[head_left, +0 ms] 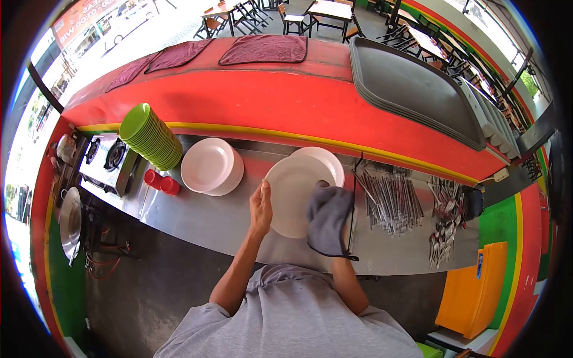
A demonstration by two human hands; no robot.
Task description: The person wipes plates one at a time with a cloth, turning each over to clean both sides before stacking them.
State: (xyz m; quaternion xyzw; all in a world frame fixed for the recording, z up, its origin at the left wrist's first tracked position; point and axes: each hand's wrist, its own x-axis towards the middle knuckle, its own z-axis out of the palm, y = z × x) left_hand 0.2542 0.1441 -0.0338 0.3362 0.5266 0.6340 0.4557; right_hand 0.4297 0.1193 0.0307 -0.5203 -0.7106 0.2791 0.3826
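Gripping a plain white plate point(291, 200) is the left hand point(261, 207); grey cloth point(328, 219) (right hand's grip hidden) overlaps it.

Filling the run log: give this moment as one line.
left hand: holds plate edge | right hand: hidden under cloth, against plate | beside: plate stack

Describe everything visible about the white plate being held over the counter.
The white plate is round, plain and glossy, perhaps melamine, with a shallow rim. It is held tilted above the steel counter, face towards the camera. The left hand grips its left edge. A grey cloth covers its right side. A second plate lies behind its upper right edge; contact cannot be told.
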